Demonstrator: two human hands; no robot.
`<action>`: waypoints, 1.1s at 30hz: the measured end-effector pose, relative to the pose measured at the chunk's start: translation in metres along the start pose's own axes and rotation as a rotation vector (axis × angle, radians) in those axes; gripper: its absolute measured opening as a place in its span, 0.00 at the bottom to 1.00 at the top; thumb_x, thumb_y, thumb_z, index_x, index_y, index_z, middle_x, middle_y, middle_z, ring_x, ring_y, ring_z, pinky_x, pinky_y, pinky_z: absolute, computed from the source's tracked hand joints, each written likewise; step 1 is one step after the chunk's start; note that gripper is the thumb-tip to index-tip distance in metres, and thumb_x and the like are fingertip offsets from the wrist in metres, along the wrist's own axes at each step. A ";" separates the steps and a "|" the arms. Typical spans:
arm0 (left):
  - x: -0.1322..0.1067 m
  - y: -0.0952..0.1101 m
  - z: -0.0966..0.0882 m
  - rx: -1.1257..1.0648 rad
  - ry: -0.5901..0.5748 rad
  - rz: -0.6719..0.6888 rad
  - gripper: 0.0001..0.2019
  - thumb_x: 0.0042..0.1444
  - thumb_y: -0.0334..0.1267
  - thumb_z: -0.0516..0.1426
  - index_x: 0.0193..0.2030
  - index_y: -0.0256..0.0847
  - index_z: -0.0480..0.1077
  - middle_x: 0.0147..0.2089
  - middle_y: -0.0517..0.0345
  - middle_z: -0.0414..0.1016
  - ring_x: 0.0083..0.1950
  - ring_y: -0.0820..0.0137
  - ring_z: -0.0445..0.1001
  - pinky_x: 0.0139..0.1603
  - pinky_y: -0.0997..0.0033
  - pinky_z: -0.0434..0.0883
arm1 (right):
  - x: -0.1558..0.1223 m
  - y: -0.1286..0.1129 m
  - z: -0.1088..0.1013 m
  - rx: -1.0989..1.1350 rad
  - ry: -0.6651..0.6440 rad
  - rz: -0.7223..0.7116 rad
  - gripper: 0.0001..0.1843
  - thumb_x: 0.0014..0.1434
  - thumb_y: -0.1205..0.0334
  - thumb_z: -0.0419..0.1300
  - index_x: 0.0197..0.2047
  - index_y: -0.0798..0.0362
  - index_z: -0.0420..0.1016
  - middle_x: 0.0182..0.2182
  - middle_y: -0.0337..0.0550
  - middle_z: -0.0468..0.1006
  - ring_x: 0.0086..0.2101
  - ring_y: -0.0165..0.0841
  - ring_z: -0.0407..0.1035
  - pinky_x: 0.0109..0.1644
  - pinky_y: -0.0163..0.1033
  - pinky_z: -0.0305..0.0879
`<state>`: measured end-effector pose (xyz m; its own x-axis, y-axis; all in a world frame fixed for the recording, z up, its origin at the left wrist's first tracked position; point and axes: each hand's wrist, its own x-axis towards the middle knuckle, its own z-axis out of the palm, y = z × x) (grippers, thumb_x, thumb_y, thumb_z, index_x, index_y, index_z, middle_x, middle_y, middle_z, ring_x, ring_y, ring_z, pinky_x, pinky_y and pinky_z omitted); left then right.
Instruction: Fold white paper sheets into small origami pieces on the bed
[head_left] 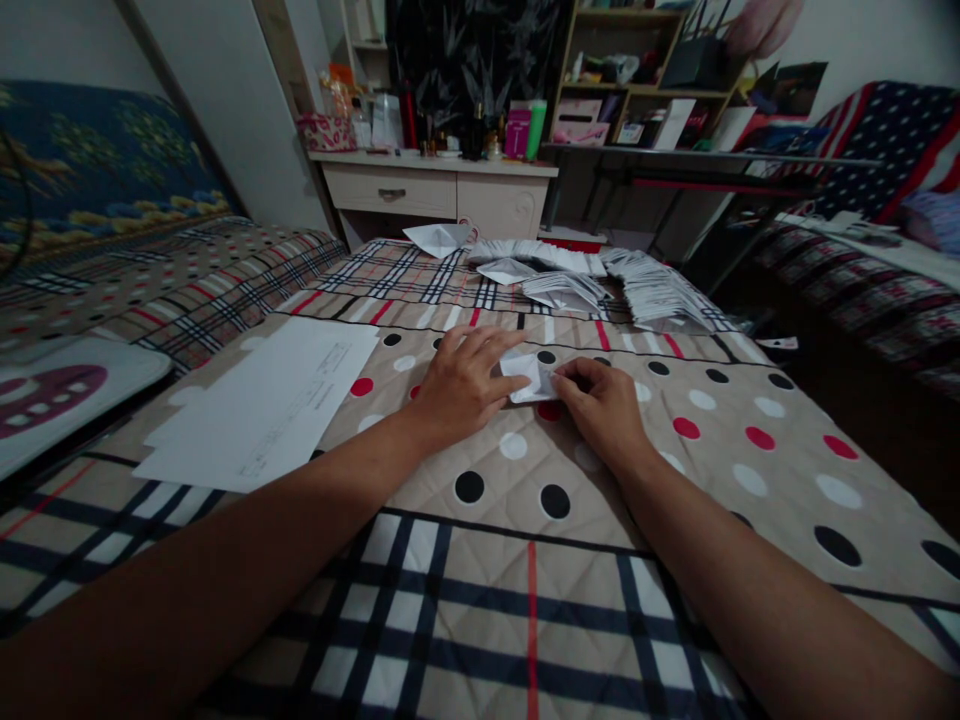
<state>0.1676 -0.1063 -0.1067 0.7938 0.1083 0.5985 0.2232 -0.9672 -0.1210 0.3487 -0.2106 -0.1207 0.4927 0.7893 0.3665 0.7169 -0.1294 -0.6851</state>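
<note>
A small piece of folded white paper (531, 380) lies on the dotted quilt between my hands. My right hand (604, 400) pinches its right edge between thumb and fingers. Over its left side reaches my left hand (469, 382), fingers stretched out and apart, the thumb touching the paper. A loose stack of white sheets (277, 400) with some faint print lies on the quilt, left of my left hand. Beyond my hands are rows of folded white papers (656, 290), packed close together, and a smaller fanned pile (562, 290).
The patterned quilt (517, 600) covers the bed under everything. A white board with a pink print (67, 400) sits at the left edge. A single folded paper (437, 238) lies at the far end. Behind stand a white dresser (405, 190) and a dark desk.
</note>
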 end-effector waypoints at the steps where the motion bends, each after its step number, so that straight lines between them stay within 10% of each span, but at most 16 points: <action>1: 0.000 0.000 0.000 -0.005 0.017 0.003 0.12 0.56 0.34 0.62 0.47 0.50 0.77 0.67 0.51 0.64 0.64 0.52 0.63 0.61 0.45 0.58 | 0.000 0.000 0.000 -0.001 -0.004 -0.007 0.11 0.53 0.59 0.57 0.31 0.54 0.79 0.22 0.39 0.75 0.23 0.31 0.65 0.28 0.35 0.56; 17: -0.004 -0.014 0.019 -0.345 -0.047 -0.174 0.04 0.50 0.39 0.67 0.30 0.43 0.79 0.46 0.54 0.80 0.46 0.62 0.77 0.49 0.57 0.66 | -0.001 0.002 0.003 0.118 -0.044 -0.024 0.12 0.57 0.54 0.61 0.36 0.54 0.79 0.28 0.41 0.79 0.28 0.34 0.70 0.32 0.38 0.63; 22: -0.005 -0.012 0.020 -0.345 0.034 -0.179 0.05 0.52 0.38 0.66 0.28 0.41 0.77 0.40 0.57 0.81 0.40 0.66 0.78 0.44 0.62 0.66 | -0.004 -0.005 0.004 0.217 -0.103 -0.304 0.21 0.49 0.57 0.70 0.47 0.52 0.75 0.41 0.44 0.78 0.39 0.37 0.71 0.42 0.41 0.66; 25: -0.005 -0.011 0.020 -0.354 0.053 -0.190 0.07 0.53 0.39 0.65 0.28 0.40 0.76 0.35 0.58 0.81 0.37 0.67 0.78 0.42 0.64 0.66 | -0.004 -0.006 0.005 0.205 -0.124 -0.401 0.10 0.53 0.62 0.67 0.41 0.51 0.76 0.39 0.44 0.78 0.41 0.37 0.71 0.45 0.42 0.66; 33: -0.004 -0.009 0.022 -0.564 0.054 -0.334 0.06 0.51 0.38 0.66 0.29 0.39 0.77 0.33 0.56 0.80 0.35 0.68 0.76 0.38 0.70 0.69 | -0.003 -0.005 0.004 0.224 -0.092 -0.262 0.07 0.53 0.64 0.66 0.38 0.53 0.77 0.35 0.43 0.78 0.36 0.36 0.72 0.41 0.40 0.65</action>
<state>0.1752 -0.0934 -0.1252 0.7003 0.4257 0.5730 0.1096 -0.8573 0.5030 0.3414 -0.2099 -0.1209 0.2531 0.8301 0.4968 0.6817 0.2113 -0.7004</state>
